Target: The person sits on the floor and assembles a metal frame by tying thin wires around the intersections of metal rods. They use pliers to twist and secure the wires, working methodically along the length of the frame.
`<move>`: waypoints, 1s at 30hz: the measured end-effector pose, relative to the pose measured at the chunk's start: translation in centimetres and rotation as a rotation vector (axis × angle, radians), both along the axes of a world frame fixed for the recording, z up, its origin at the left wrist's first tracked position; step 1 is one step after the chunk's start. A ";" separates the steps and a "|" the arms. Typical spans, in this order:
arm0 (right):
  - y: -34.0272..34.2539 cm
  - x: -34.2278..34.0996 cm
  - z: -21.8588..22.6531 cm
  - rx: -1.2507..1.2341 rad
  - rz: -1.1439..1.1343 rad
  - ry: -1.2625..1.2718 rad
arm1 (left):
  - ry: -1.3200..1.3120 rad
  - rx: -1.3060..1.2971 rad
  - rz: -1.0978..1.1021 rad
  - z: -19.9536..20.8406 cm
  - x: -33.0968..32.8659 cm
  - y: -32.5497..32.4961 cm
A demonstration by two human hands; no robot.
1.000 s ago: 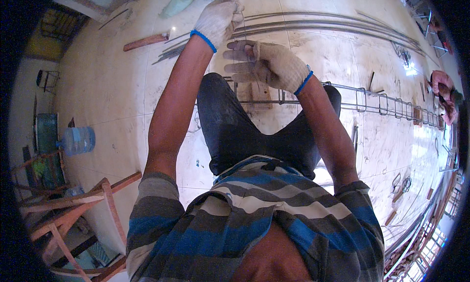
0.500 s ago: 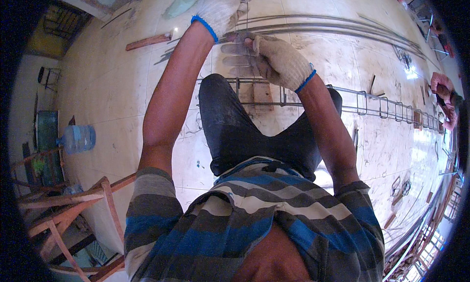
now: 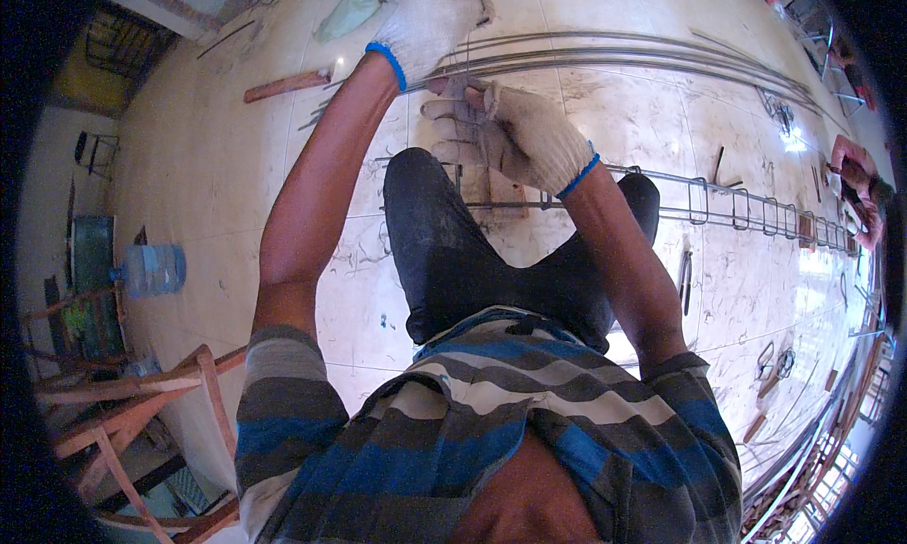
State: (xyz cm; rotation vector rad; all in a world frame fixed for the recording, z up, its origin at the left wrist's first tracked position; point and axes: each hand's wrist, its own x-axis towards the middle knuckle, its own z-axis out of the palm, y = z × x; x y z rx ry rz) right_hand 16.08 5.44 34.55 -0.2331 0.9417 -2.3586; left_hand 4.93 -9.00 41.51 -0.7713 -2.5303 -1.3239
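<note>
Both of my hands wear pale knitted gloves with blue cuffs, the fingers greyed. At the top of the view, my left hand is closed around the upper end of a thin wire. The wire runs down toward my right hand, where thumb and forefinger pinch it. That hand's other fingers stretch out to the left. Beneath them a long steel rebar cage with square stirrups lies across the floor. My right hand and knees hide part of it. Loose steel rods lie just beyond my right hand.
A wooden strip and a pale green plastic bag lie far left. Further left are a blue water jug and a wooden frame. A person crouches at the cage's right end. Scrap bars and wood line the right edge.
Both hands have shifted slightly left and down. The wire stays stretched between them. The crouching person at the right has moved a little.
</note>
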 end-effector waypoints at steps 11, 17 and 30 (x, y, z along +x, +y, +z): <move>-0.3 1.4 -0.5 0.128 -0.156 0.013 | -0.014 0.036 -0.244 -1.4 -0.6 -2.1; 1.6 1.7 -1.1 -0.147 -0.022 -0.033 | -0.649 0.473 -0.614 -4.2 2.0 -2.8; 2.7 5.4 -3.9 0.154 -0.033 0.036 | -0.819 0.685 -0.574 -7.1 6.3 -2.7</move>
